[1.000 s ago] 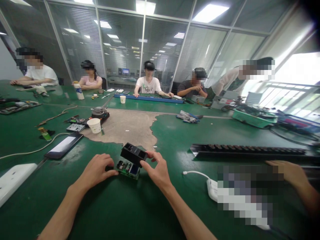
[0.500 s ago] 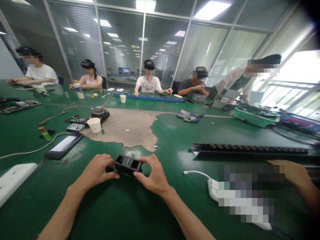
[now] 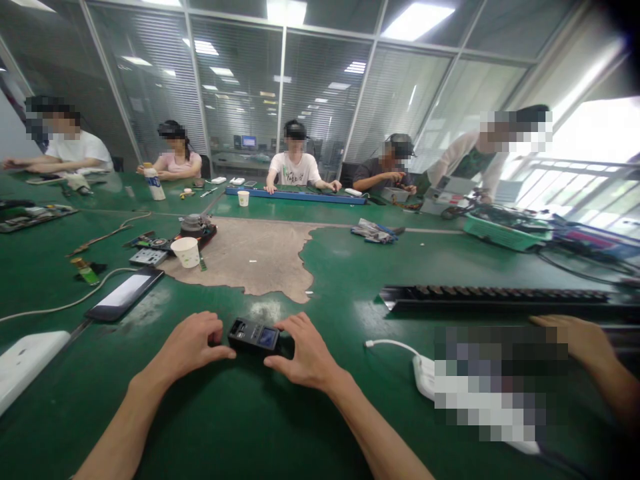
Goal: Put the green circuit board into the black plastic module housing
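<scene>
A small black box-shaped electronic device (image 3: 254,335) lies on the green table (image 3: 240,427), its small bluish screen facing up. My left hand (image 3: 193,343) rests at its left end, fingers bent and thumb apart, with a slight gap to the case. On the other side, my right hand (image 3: 310,353) has thumb and forefinger spread around the right end. The forefinger is close to the upper corner; whether it touches I cannot tell. Neither hand appears to grip the device.
A paper cup (image 3: 186,253) and a phone (image 3: 125,295) stand left, beyond them a brown mat (image 3: 260,257). To the right are a black metal rail (image 3: 495,300), a white power strip (image 3: 425,380) and another person's hand (image 3: 585,343). Several people sit opposite; a green basket (image 3: 505,233) is far right.
The device has gone from held between my hands, slightly tilted, to lying flat on the table. My fingers have loosened from it. Its screen now looks bluish.
</scene>
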